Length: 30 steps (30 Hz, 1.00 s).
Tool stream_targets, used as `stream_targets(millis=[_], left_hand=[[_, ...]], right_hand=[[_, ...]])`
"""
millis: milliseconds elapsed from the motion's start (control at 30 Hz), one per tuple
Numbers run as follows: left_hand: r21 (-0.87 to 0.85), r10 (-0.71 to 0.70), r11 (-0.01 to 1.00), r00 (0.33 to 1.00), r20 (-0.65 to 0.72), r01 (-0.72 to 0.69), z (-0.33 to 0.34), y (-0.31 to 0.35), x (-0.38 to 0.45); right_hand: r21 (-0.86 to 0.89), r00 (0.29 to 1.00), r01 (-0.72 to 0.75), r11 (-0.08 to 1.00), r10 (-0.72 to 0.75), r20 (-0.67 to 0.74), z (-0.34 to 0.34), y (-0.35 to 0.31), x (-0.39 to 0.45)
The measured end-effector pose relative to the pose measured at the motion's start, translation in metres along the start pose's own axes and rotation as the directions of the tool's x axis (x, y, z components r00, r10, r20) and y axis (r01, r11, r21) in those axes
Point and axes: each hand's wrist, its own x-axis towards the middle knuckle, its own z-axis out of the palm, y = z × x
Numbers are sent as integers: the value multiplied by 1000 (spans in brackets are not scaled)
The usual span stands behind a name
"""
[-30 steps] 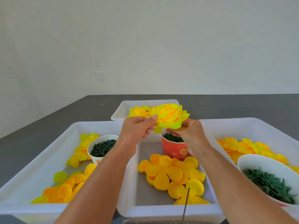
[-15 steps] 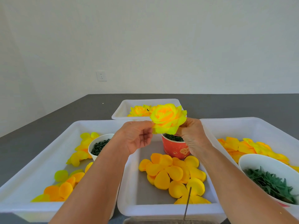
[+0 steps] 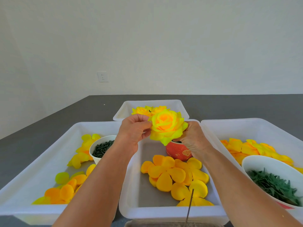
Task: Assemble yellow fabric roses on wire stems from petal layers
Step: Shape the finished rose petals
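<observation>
Yellow rose (image 3: pixel 167 126) pinched between both hands

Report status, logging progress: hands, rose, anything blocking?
Left hand pinching rose petals. Right hand holding it from behind. Nothing blocking.

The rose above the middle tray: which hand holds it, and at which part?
Both hold the rose. The left hand pinches its left outer petals; the right hand grips it from beneath and behind, where the exact hold is hidden.
</observation>
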Motion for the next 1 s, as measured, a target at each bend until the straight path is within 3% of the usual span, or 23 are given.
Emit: stream_targets(millis=[133,267,367,567,767,1000], left_hand=[[61,28,998,998,49,-31,2,-1,-3],[76,36,997,998,-42,-33,1,-2,0],[229,126,968,988,-87,-104,1,-5,2],[366,263,909,956,-130,-201,-2,-7,5],[117,130,986,986,-107,-118,-1,-4,2],[142,126,983,990,-64,-116,0,-3,1]], right_hand=[[10,1000,19,1000,-20,7,-1,-1,0],[60,998,0,998,-4,66,-1,-3,-5],[73,997,-17,997,11,76,0,-3,-6],[14,997,47,999,-48,55,3,1,-5],[30,999,44,999,-45,16,4,4,-3],[17,997,70,997,-71,12,3,6,-5]])
